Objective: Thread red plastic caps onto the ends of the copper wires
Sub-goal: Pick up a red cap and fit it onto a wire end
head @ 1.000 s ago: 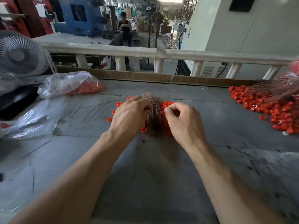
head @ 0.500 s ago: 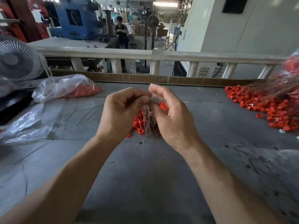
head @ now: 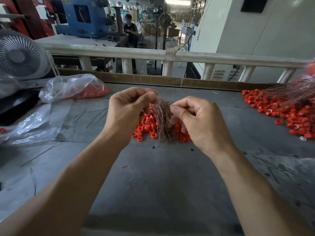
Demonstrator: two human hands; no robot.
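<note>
Copper wires pinched by left hand; right hand pinches one strand (plastic bag holds red caps)

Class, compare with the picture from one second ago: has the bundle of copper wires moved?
Yes. The copper wire bundle is lifted off the red caps on the table, its top gripped by the left hand.

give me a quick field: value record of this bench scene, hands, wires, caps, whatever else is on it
left hand: raised over the table, grips the top of the wire bundle
right hand: pinches a single wire end
wire bundle: copper, hangs down to the table
cap pile: red, loose, under the hands
far cap heap: right side, with more wires on it
bag: clear plastic, red caps inside, left rear
table: grey, scuffed
fan: far left
</note>
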